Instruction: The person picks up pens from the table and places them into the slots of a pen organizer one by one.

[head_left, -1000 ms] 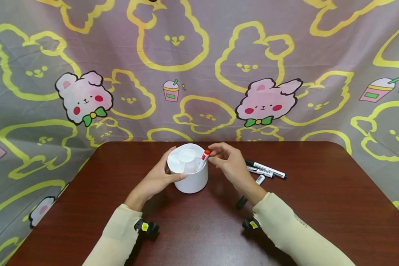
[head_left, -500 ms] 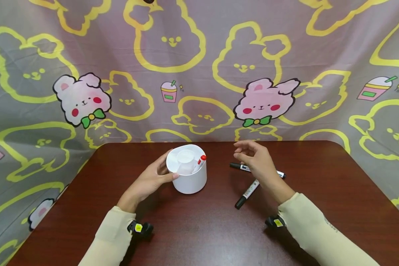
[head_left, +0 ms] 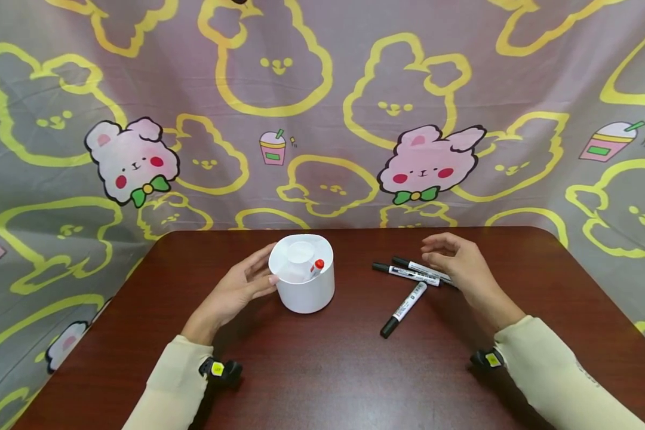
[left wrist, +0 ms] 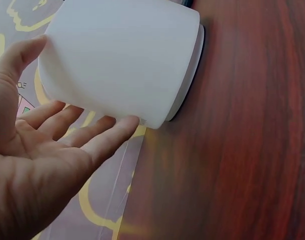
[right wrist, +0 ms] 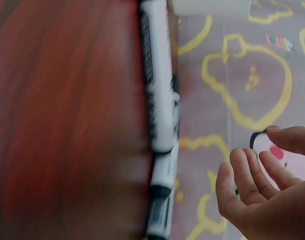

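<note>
1. The right hand has just moved away from the white holder and now hangs over the right side of the surface, fingers loosely bent and apart, with nothing between them.
2. The left hand has loosened: its thumb tip meets the holder's edge and its fingers are spread along the side (whether every fingertip touches, I cannot tell), with a gap between palm and wall.
3. For the work in hand, I judge one placing to be done: the red-tipped marker leans inside the holder, clear of both hands, its red end below the rim's highest part.
4. Three black-capped markers remain outside, to the holder's right: the near marker slants with its cap toward the person, while the middle marker and the far marker lie close together, the latter partly behind the right hand.
5. Against half a second ago, the right hand is farther right, uncovering most of the markers; the left thumb no longer reaches over the rim; and the red end sits lower, tipped nearer the holder's front. The holder itself stands upright in the same place.
</note>
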`<state>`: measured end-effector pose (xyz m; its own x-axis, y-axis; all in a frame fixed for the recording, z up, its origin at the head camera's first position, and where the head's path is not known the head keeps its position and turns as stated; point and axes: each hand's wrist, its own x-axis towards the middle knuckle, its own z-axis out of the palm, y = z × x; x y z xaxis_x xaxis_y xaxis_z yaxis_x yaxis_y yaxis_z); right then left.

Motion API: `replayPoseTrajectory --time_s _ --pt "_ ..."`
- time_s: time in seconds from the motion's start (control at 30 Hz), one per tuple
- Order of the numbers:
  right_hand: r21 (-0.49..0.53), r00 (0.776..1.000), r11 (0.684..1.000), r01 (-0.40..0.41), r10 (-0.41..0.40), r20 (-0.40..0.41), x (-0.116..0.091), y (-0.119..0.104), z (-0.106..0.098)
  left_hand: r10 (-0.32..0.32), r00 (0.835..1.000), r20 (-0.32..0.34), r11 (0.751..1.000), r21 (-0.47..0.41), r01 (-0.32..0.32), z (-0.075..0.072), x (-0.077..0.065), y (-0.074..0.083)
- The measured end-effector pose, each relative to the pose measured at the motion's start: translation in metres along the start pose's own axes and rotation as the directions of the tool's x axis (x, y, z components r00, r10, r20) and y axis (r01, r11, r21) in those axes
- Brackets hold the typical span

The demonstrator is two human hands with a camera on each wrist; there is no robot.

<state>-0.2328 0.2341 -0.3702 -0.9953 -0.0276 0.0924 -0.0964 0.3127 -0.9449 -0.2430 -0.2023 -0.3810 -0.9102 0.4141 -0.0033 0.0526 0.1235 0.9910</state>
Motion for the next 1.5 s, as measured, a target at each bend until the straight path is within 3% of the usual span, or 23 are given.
replayPoseTrajectory --time_s 0.3,0.53,0.83,1.13,1.5 --pt "-0.059 1.000 0.998 -0.017 0.016 -0.009 -0.005 0.025 -0.034 0.004 1.000 -0.001 1.000 -0.019 -0.004 -0.001 0.000 -0.002" --pt "-0.158 0.999 0.986 -0.044 0.045 0.001 -0.006 0.037 -0.046 0.052 0.999 0.016 0.997 0.049 -0.053 0.001 0.003 -0.002" --pt "-0.191 0.996 0.979 -0.066 0.075 0.045 -0.003 0.043 -0.046 0.078 0.996 0.036 0.993 0.087 -0.081 0.007 0.008 -0.001" --pt "-0.238 0.996 0.971 -0.036 0.055 0.073 -0.001 0.049 -0.041 0.061 0.998 -0.017 0.981 0.183 -0.057 0.016 0.014 0.000" --pt "-0.276 0.993 0.961 -0.035 0.065 0.100 0.004 0.051 -0.033 0.076 0.996 -0.045 0.965 0.256 -0.062 0.017 0.019 -0.002"
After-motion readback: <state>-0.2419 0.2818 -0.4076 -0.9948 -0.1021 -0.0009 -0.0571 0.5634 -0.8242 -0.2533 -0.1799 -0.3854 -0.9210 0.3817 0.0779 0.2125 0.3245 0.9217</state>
